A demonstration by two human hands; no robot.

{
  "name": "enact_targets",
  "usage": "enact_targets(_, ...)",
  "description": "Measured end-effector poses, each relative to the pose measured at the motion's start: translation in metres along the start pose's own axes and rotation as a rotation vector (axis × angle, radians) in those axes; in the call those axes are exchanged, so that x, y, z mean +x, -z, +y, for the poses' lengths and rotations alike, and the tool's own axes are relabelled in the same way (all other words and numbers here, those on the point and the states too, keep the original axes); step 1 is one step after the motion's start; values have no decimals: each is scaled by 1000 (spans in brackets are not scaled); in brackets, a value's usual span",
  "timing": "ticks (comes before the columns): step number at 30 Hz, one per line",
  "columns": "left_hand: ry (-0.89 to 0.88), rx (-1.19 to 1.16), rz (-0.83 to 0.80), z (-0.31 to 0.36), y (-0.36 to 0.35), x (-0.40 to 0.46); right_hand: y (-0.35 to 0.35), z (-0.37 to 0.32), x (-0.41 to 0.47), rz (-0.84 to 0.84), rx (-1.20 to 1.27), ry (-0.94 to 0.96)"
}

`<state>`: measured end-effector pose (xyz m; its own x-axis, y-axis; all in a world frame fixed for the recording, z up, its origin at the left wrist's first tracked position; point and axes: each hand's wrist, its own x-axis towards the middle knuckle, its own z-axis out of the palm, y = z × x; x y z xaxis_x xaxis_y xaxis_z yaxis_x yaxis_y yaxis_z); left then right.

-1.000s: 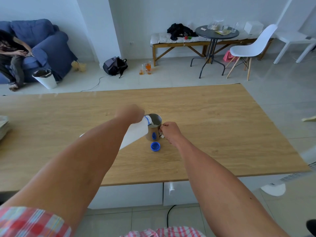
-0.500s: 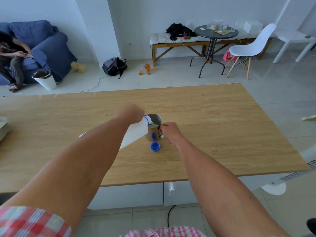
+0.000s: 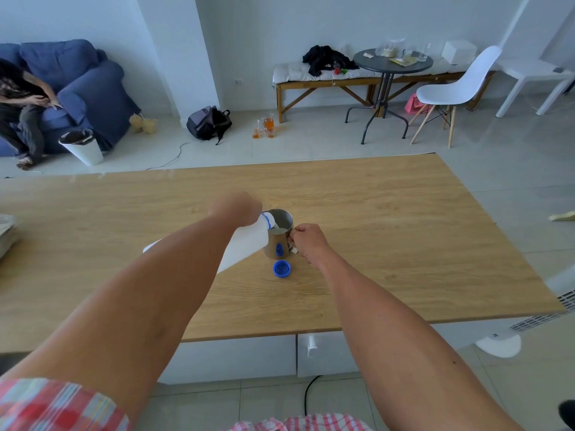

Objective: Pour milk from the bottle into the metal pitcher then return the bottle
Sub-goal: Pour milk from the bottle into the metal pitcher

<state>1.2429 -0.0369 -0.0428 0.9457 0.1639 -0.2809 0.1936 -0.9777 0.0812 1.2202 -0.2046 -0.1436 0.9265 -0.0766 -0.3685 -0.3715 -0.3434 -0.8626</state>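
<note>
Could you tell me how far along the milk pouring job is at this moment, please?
Done: the blue cap is off and lies on the table in front of the metal pitcher. In hand: the left hand tilts the white bottle, its mouth over the pitcher's rim, with milk showing inside, while the right hand grips the handle. Left: finish pouring and return the bottle.

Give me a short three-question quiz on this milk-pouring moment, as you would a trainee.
1. True or false: the blue cap is screwed on the bottle.
2. Which hand grips the metal pitcher by its handle: A) left hand B) right hand?
3. Fill in: the cap lies on the wooden ____.

Key: 1 false; 2 B; 3 table.
</note>
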Motion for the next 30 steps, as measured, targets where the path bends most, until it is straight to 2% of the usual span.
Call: enact_targets(30, -1, 19, -15, 2, 3, 0, 3, -3, -5, -11, 9, -7)
